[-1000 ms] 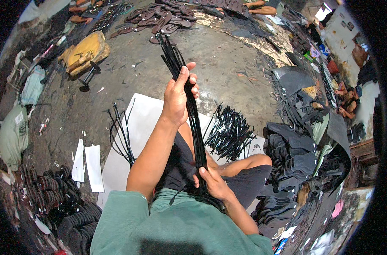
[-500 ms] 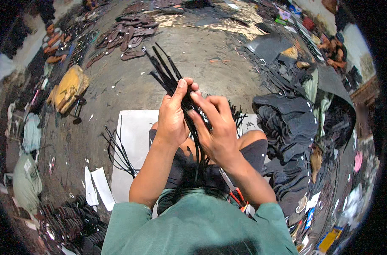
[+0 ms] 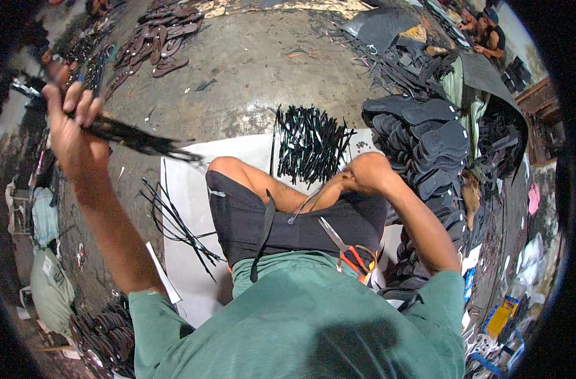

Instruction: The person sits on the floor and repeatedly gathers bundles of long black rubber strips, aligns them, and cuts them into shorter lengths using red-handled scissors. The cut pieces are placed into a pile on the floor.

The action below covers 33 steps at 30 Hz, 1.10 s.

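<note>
My left hand [image 3: 79, 129] is raised at the far left, its fingers closed round a bundle of black straps [image 3: 139, 137]; both are blurred by motion. By my right knee, my right hand [image 3: 367, 174] is closed, and a thin greyish strip [image 3: 308, 203] trails from its fingers toward my lap. Scissors [image 3: 348, 251] with orange handles rest on my lap at the right. A single black strap [image 3: 264, 237] lies over my dark shorts. Just beyond my legs, a dense heap of short black strips [image 3: 310, 142] covers part of a white sheet [image 3: 243, 145].
Several long black strips [image 3: 183, 227] lie loose on the sheet's left. Stacks of black soles [image 3: 427, 136] stand close on my right. Brown sandals [image 3: 158, 38] are piled at the far left. Another person [image 3: 488, 35] sits at the far right.
My hands were together on the black bundle in front of me. The left has swung it far out to the left; the right has dropped to my right knee. The strip heap is now uncovered.
</note>
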Available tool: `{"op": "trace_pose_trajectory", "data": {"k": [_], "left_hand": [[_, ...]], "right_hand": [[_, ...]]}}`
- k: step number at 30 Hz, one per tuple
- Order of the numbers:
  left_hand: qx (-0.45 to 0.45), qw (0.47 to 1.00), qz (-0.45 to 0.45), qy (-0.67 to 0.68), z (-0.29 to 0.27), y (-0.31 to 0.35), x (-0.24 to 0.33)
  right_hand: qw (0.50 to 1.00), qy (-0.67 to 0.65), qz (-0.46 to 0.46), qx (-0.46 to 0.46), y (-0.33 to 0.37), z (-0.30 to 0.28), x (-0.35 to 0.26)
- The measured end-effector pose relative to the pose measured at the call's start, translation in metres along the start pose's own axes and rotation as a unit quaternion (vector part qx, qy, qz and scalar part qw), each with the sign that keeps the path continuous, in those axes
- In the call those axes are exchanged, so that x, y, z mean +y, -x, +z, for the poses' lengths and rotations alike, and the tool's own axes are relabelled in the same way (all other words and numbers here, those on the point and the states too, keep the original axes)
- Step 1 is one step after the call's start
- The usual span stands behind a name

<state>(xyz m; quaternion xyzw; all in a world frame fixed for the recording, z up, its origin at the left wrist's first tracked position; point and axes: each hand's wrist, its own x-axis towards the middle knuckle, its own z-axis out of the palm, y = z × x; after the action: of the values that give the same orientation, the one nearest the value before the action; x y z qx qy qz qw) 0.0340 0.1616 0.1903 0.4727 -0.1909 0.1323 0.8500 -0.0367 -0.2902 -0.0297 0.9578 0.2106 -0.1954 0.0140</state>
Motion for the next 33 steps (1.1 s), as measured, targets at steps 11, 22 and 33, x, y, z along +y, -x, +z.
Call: {"op": "trace_pose_trajectory", "data": {"k": [11,22,33], "left_hand": [[0.052,0.997,-0.042,0.037,0.012,0.057,-0.018],[-0.009,0.969,-0.245,-0.019,0.097,0.100,-0.102],[-0.078,0.966,-0.239,-0.065,0.128,0.117,-0.127]], "right_hand": [[0.911,-0.282,0.036,0.298,-0.022,-0.020,-0.003],[0.658,-0.633,-0.151,0.378,-0.022,-0.161,-0.105],[0.703,-0.585,-0.170,0.367,0.019,-0.186,-0.107]]}}
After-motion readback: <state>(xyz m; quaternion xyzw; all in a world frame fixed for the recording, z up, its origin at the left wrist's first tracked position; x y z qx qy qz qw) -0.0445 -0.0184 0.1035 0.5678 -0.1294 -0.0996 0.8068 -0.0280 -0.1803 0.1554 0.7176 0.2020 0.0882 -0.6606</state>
